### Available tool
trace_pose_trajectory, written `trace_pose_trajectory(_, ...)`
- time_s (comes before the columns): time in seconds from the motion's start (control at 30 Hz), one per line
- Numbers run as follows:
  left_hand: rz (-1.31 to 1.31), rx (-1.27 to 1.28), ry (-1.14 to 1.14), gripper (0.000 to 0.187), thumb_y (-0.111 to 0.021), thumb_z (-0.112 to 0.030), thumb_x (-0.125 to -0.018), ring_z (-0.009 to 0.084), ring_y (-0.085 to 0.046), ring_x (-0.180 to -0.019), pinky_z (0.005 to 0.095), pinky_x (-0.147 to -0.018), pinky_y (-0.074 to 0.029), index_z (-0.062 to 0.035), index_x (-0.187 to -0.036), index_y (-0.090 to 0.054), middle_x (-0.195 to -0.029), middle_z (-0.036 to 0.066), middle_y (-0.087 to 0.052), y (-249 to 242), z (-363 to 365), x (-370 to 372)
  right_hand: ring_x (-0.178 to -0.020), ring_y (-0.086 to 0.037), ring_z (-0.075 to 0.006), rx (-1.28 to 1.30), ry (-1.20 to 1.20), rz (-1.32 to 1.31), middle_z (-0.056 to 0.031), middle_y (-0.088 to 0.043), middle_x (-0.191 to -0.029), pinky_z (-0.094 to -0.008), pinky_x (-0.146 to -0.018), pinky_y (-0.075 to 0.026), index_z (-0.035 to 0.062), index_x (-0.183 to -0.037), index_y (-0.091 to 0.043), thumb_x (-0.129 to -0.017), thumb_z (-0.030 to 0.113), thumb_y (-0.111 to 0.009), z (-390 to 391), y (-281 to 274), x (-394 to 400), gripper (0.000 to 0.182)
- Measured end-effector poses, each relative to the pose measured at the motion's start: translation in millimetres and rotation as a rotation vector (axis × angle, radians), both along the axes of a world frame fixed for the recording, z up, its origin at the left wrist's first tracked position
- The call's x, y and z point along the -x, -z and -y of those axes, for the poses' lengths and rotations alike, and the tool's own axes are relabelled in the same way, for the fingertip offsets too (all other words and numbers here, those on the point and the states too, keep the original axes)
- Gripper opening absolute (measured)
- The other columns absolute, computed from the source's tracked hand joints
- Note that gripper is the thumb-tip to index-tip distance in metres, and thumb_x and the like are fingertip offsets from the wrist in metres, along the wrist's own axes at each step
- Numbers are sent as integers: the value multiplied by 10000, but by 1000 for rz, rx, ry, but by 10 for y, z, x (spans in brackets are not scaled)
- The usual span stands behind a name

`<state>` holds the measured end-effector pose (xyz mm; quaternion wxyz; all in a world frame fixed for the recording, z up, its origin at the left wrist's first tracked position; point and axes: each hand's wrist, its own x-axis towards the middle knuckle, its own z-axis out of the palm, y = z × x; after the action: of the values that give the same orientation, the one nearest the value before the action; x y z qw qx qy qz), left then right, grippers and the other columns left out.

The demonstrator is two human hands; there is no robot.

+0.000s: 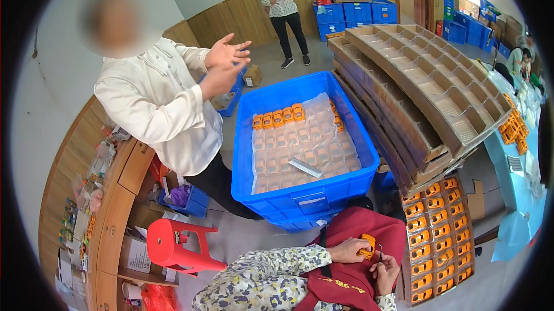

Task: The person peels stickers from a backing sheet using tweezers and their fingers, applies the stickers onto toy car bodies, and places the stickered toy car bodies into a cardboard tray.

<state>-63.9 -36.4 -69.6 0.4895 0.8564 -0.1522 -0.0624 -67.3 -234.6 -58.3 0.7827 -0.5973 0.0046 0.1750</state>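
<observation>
My left hand (348, 250), reaching in from the left in a camouflage sleeve, is closed on an orange toy car (366, 246) above the dark red apron over my lap. Just to its right, my right hand (385, 272) is closed around a thin dark tool (380, 253); its kind is too small to make out. The tool's tip points up beside the car. A tray (408, 279) holding rows of orange toy cars stands close to the right of my hands.
Ahead is a blue crate (306, 200) with orange cars and clear blister trays. Stacked divided cardboard trays (438, 74) lean beside it. A red stool (184, 247) stands left. A person in a white shirt (156, 103) gestures; another person (280, 5) stands behind. More cars (513, 126) lie on a light-blue-covered table.
</observation>
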Motion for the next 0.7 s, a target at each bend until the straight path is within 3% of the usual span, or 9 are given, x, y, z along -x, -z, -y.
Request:
trace_pose_trajectory(0.1,74,1,-16,205,-614,-105,-743,302,-622,-725,382,-629,-472,-24,-925,-566,-826,128,-623,33,1,-5,-528,-566,-92,-2,-20,-1,-169,-654,-966,-175,-389,-375,-77,-991,-519,-825,-79,-425,15,27,-7,191)
trace_pose_trajectory(0.43,57,-11,-13,223,-614,-110,-744,321,-629,-758,395,-649,-480,-24,-945,-573,-850,141,-631,64,-2,-1,-537,-570,-94,3,-34,-3,-201,-635,-1070,-168,-389,-375,-74,-988,-501,-814,-88,-416,11,-15,-11,193)
trace_pose_trajectory(0.57,41,-20,-11,238,-617,-112,-743,330,-630,-771,394,-660,-486,-24,-961,-581,-859,149,-633,66,-8,-1,-521,-555,-89,8,-27,4,-174,-654,-970,-170,-393,-373,-81,-1000,-507,-824,-69,-421,6,3,2,196)
trace_pose_trajectory(0.7,53,1,-31,238,-622,-125,-736,339,-630,-794,396,-679,-494,-35,-956,-604,-858,164,-633,103,-39,-26,-494,-511,-69,53,-62,49,-89,-627,-736,-173,-403,-356,-54,-1065,-545,-857,-12,-449,60,154,1,233)
